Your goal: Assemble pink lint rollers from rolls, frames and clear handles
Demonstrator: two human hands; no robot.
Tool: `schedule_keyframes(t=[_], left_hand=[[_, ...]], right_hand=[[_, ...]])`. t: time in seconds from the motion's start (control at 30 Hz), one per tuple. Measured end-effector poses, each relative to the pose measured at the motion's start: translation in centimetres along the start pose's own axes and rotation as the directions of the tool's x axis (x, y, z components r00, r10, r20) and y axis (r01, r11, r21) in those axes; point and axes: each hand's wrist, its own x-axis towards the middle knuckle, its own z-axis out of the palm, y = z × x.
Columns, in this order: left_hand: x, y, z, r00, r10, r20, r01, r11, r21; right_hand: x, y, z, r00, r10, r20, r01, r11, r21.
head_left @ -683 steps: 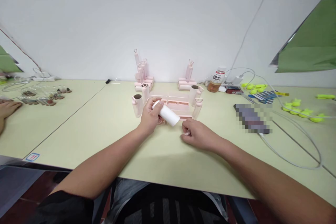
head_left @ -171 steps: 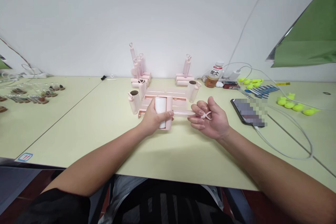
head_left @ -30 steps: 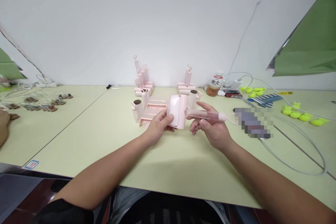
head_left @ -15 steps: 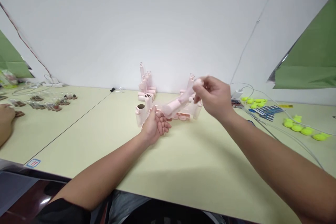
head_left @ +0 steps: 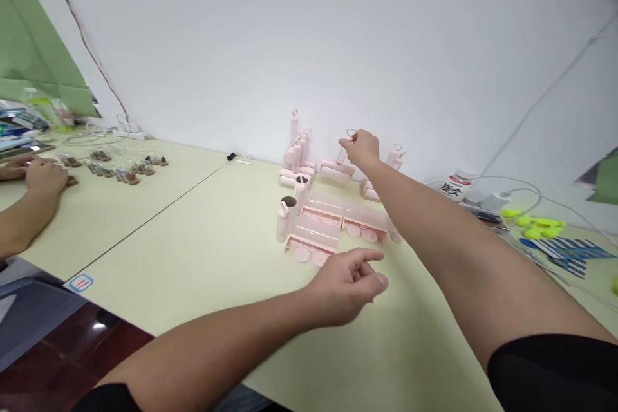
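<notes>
My right hand (head_left: 363, 149) reaches to the back of the table. Its fingers pinch a slim pink tube with a wire loop (head_left: 340, 156) at the top, partly hidden by the hand. The tube stands over a long pink case (head_left: 337, 170) near the wall; whether they touch, I cannot tell. My left hand (head_left: 345, 286) hovers over the front of the table, fingers apart and loosely bent, holding nothing. Closest to it is an open pink tray with a clear cover (head_left: 316, 230) and round pink discs in it. Left of that stand pink cylinders (head_left: 290, 215), one with a dark open top.
More pink tubes and cases (head_left: 297, 164) stand against the wall. A white labelled jar (head_left: 456, 187), cables, yellow-green pieces (head_left: 535, 225) and blue-white strips (head_left: 570, 251) lie to the right. At left, another person's hands (head_left: 46, 177) rest by small bagged items (head_left: 120, 170).
My right hand has carried a pink piece away from my left hand to the back by the wall. My left hand has moved nearer, with nothing in it. The view has turned.
</notes>
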Motion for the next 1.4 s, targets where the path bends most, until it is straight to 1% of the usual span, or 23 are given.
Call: schedule_keyframes(t=[0.07,0.17,0.23,0.3,0.5,0.63,0.73,0.83,0.9,0.97,1.07,1.13,1.2,1.27,1.33,1.4], left_hand=[[-0.3,-0.3,0.1,1.0,0.001,0.031,-0.002,1.0,0.019],[-0.5,-0.5,0.3,0.998,0.047,0.05,-0.05,0.997,0.055],[-0.5,-0.6,0.3,0.995,0.078,0.06,-0.083,0.993,0.08],[-0.4,-0.7,0.3,0.994,0.081,0.069,-0.089,0.99,0.107],[-0.2,-1.0,0.3,0.997,0.047,0.068,-0.058,0.985,0.163],[0.0,-1.1,0.5,0.998,0.038,0.054,-0.045,0.99,0.131],[0.1,-1.1,0.6,0.998,0.041,0.046,-0.046,0.993,0.111],[0.0,-1.0,0.5,0.997,0.061,0.037,-0.065,0.991,0.118],[-0.1,-0.9,0.5,0.997,0.066,0.042,-0.071,0.989,0.131],[-0.1,-0.9,0.4,0.997,0.047,0.058,-0.055,0.989,0.134],[-0.1,-0.8,0.3,0.997,-0.006,0.08,-0.005,0.991,0.136],[-0.2,-0.7,0.3,0.996,-0.032,0.079,0.02,0.989,0.148],[-0.3,-0.4,0.2,0.997,-0.029,0.073,0.016,0.985,0.169],[-0.3,-0.3,0.1,0.997,-0.002,0.076,-0.013,0.981,0.192],[-0.4,-0.3,0.1,0.996,0.031,0.083,-0.049,0.974,0.221],[-0.4,-0.4,0.1,0.995,0.055,0.087,-0.076,0.964,0.254]], right_hand=[[0.6,0.3,1.4,1.0,0.014,0.01,-0.014,1.0,-0.028],[1.4,0.7,3.0,0.999,0.028,0.031,-0.026,0.998,-0.064],[1.9,0.8,3.7,0.998,0.035,0.059,-0.031,0.996,-0.082],[2.3,0.9,4.0,0.995,0.044,0.091,-0.035,0.994,-0.099],[3.0,0.7,4.0,0.979,0.094,0.179,-0.07,0.989,-0.133],[3.1,0.7,3.7,0.958,0.129,0.257,-0.092,0.984,-0.152],[2.9,0.8,3.0,0.946,0.143,0.291,-0.095,0.981,-0.171],[2.5,0.6,1.6,0.94,0.138,0.311,-0.08,0.978,-0.193],[1.9,0.3,0.1,0.936,0.126,0.329,-0.059,0.977,-0.205],[0.8,-0.1,-1.8,0.937,0.092,0.338,-0.022,0.979,-0.204],[-1.5,-0.6,-5.3,0.956,-0.026,0.293,0.084,0.979,-0.186],[-3.4,-0.5,-7.8,0.958,-0.096,0.27,0.149,0.972,-0.182],[-5.3,0.1,-10.1,0.959,-0.12,0.258,0.169,0.97,-0.177],[-7.1,1.3,-12.0,0.969,-0.111,0.222,0.149,0.976,-0.16],[-9.0,2.9,-13.4,0.983,-0.082,0.165,0.107,0.983,-0.149],[-11.1,4.5,-14.2,0.994,-0.026,0.108,0.04,0.99,-0.134]])
